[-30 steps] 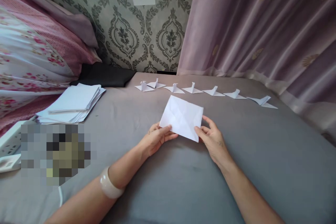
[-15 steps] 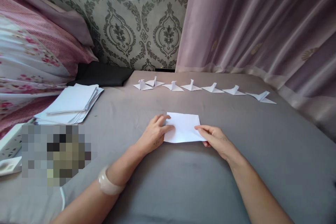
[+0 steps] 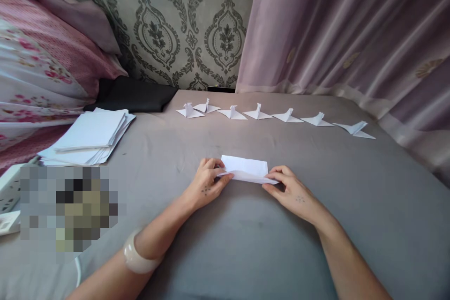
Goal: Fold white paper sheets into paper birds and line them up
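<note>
A white sheet of paper point(image 3: 245, 167) lies in front of me on the grey cloth, its near edge lifted and curved over toward the far side. My left hand point(image 3: 210, 183) pinches the left end of that edge between thumb and fingers. At the right end, my right hand point(image 3: 286, 187) grips the same edge, thumb below and fingers above. Beyond the paper stands a row of several folded paper birds, among them one bird point(image 3: 258, 112) straight ahead and another bird point(image 3: 356, 129) at the far right.
A stack of white paper point(image 3: 89, 132) lies at the left, with a black folded item point(image 3: 131, 93) behind it. A power strip point(image 3: 10, 187) and a blurred-out patch are nearer on the left. A pink curtain point(image 3: 316, 28) hangs along the right back.
The paper lay nearly flat; now its near edge is raised and bent away from me, so it looks narrower. My right hand has shifted its hold along that edge. The view has tilted slightly.
</note>
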`<action>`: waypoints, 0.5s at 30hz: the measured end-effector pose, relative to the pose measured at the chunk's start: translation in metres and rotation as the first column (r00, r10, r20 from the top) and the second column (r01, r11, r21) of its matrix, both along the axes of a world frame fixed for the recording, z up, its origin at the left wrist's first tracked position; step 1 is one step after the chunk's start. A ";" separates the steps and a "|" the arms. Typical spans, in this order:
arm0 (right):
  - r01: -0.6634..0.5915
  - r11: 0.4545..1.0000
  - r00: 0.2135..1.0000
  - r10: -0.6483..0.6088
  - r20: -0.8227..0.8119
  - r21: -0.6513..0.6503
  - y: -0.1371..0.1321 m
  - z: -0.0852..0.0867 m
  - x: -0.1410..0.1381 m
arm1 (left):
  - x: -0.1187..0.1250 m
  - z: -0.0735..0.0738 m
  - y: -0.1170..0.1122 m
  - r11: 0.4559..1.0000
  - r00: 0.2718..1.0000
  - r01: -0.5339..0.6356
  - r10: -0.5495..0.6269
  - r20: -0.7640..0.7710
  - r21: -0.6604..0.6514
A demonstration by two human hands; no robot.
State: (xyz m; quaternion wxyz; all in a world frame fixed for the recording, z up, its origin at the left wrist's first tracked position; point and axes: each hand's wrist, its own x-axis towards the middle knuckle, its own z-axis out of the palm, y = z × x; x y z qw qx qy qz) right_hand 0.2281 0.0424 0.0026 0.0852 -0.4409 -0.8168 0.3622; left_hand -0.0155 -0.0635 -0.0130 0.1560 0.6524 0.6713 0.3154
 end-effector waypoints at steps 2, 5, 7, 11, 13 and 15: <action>0.063 0.997 0.998 -0.063 -0.001 0.039 -0.001 -0.005 -0.007 | 0.005 0.001 0.003 0.997 0.997 -0.075 0.076 0.026 -0.026; 0.153 0.977 0.988 -0.152 -0.015 0.146 -0.002 -0.012 -0.014 | 0.009 0.000 0.009 0.984 0.985 -0.169 0.171 0.027 -0.050; 0.186 0.962 0.982 -0.187 -0.012 0.198 -0.003 -0.014 -0.017 | 0.010 -0.002 0.013 0.976 0.977 -0.209 0.211 0.021 -0.063; 0.237 0.955 0.970 -0.242 0.009 0.177 -0.004 -0.015 -0.020 | 0.007 -0.005 0.018 0.960 0.963 -0.258 0.264 0.048 -0.110; 0.262 0.953 0.964 -0.266 0.004 0.152 -0.004 -0.014 -0.021 | 0.006 -0.004 0.018 0.952 0.957 -0.274 0.284 0.062 -0.137; 0.276 0.952 0.961 -0.278 -0.007 0.133 -0.003 -0.014 -0.022 | 0.006 -0.002 0.019 0.946 0.953 -0.279 0.293 0.072 -0.164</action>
